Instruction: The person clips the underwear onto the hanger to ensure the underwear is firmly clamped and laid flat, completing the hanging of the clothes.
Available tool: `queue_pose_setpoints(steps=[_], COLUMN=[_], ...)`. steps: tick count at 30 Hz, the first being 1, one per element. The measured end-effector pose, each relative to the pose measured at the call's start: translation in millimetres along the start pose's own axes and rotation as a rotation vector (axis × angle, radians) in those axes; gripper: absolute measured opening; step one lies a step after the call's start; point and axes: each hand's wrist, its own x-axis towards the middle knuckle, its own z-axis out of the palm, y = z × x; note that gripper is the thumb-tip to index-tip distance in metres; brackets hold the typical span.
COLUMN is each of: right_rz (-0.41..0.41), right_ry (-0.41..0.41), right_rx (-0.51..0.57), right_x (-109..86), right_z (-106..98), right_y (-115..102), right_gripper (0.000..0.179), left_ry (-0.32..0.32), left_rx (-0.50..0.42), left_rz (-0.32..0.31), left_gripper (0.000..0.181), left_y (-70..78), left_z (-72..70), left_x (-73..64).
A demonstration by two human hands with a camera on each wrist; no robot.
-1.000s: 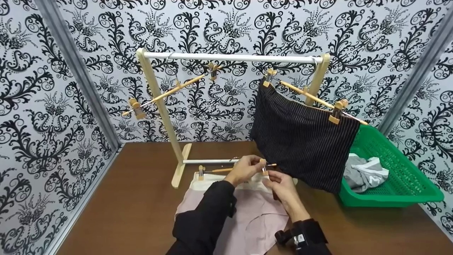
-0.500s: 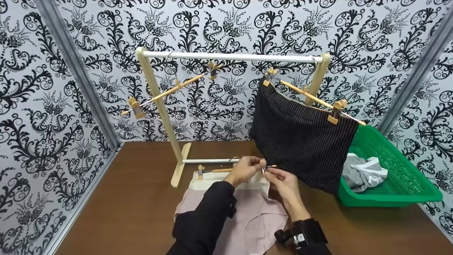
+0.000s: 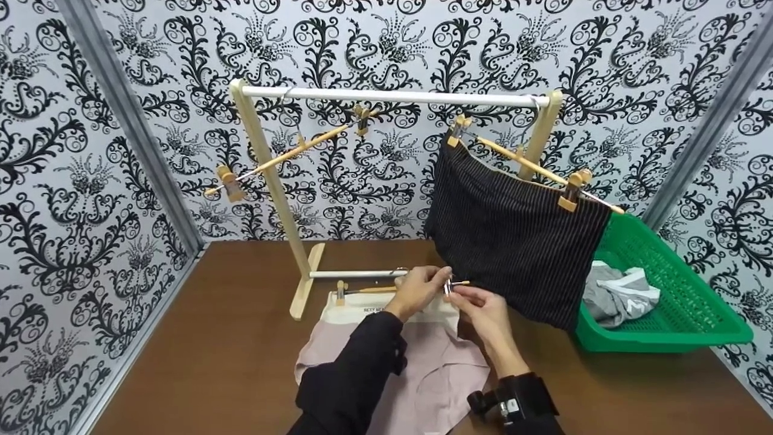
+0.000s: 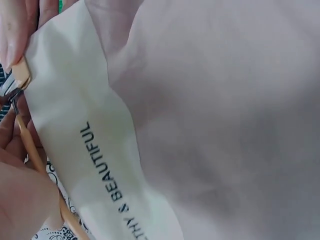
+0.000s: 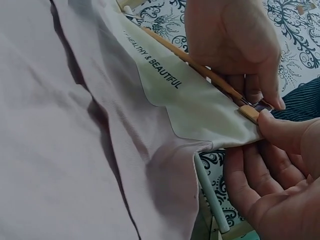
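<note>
Brown surface (image 3: 211,338) bears the pink garment (image 3: 429,353), spread in front of the rack (image 3: 269,163). We judge it light, soft and limp, not fragile, best held at the corner of its cream waistband (image 5: 215,115). Hanger (image 5: 215,77) lies along that band, likely stiff. We see the right hand (image 3: 488,313) pinching the corner, fingers beneath; the left hand's (image 3: 415,291) fingers clamped on the clip (image 5: 249,113), probably springy.
</note>
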Motion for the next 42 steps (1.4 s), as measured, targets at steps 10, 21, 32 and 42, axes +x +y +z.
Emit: queue_pose_setpoints(steps=[10,21,32,42], right_rz=[0.041,-0.003,-0.063,-0.046], right_ry=[-0.07,-0.07,0.054,0.042], right_rx=[-0.075,-0.092,-0.094,-0.004], right_x=[-5.3,-4.6,0.7,1.3], right_z=[-7.8,-6.6,-4.1,-5.7], right_y=[-11.3,-13.8,-10.7,-12.2], right_gripper=[0.02,0.018,0.024,0.037], left_ry=[0.088,0.137,0.142,0.108], left_rx=[-0.041,-0.099,-0.106,-0.084], left_rz=[-0.036,-0.046,0.004,0.014], left_gripper=[0.035,0.033,0.032,0.031], left_y=[0.5,-1.7,-2.4,-4.6], left_z=[4.9,3.5,5.1,11.4], left_x=[-4.1,-5.2,-6.5,-9.1])
